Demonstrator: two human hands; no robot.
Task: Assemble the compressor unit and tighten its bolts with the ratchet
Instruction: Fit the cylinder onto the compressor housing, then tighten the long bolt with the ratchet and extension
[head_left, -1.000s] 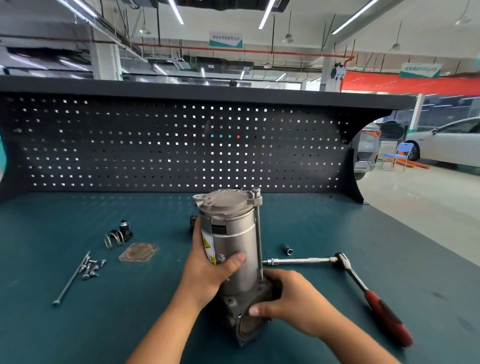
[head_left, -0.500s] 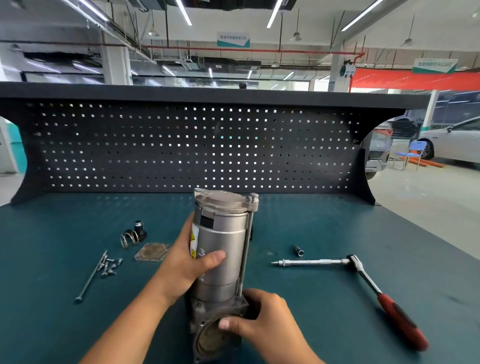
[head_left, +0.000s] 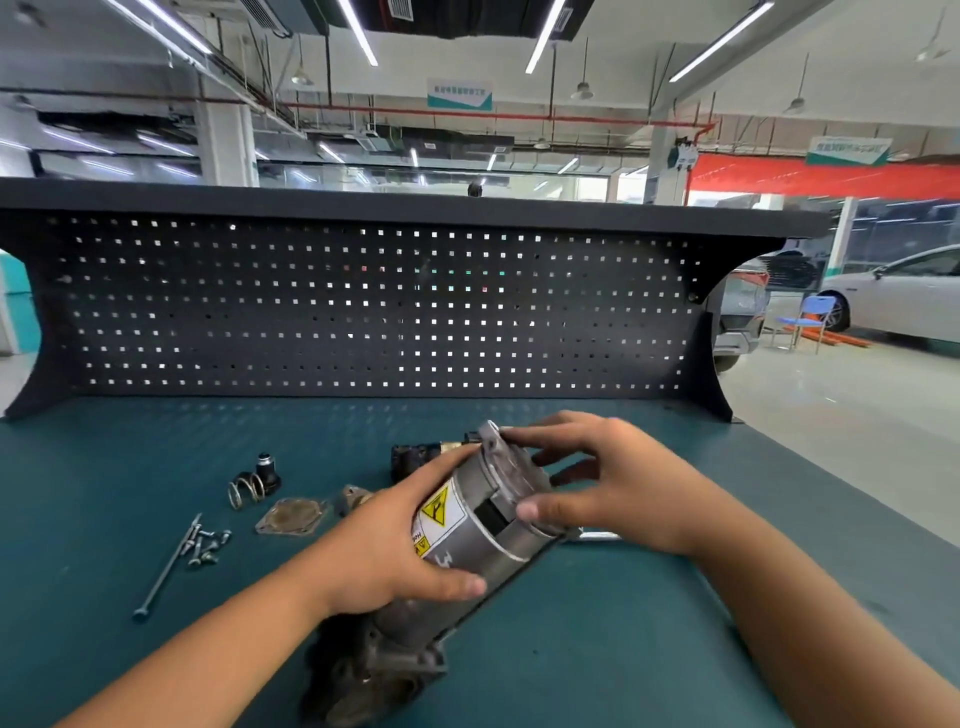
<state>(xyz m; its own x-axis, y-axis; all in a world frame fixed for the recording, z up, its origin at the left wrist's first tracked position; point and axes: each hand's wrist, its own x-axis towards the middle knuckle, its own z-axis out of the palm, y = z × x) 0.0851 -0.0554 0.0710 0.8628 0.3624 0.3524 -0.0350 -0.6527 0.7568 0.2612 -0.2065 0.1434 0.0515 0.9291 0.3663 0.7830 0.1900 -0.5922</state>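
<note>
compressor unit tilted in both hands

compressor unit (head_left: 467, 551) leans over the teal bench top (head_left: 623, 649), with its dark cast base low and near the camera and its round end cap raised toward the pegboard. a yellow warning label (head_left: 441, 512) faces up on the grey cylinder. the left hand (head_left: 384, 556) wraps the middle of the cylinder, thumb across the front. the right hand (head_left: 618, 483) cups the end cap, with its thumb on the near rim and its fingers curled over the far edge.

a black part (head_left: 413, 457) lies on the bench just behind the unit. to the left lie a flat gasket plate (head_left: 291, 517), a coil spring (head_left: 244, 491) touching a small black cap (head_left: 267, 467), a cluster of short bolts (head_left: 205, 543) and one long bolt (head_left: 166, 571) beside them. a sliver of metal rod (head_left: 597, 535) shows under the right wrist. a black pegboard (head_left: 363, 312) backs the bench. beyond it, to the right, stand a white car (head_left: 909, 296) and a blue chair (head_left: 810, 317).
</note>
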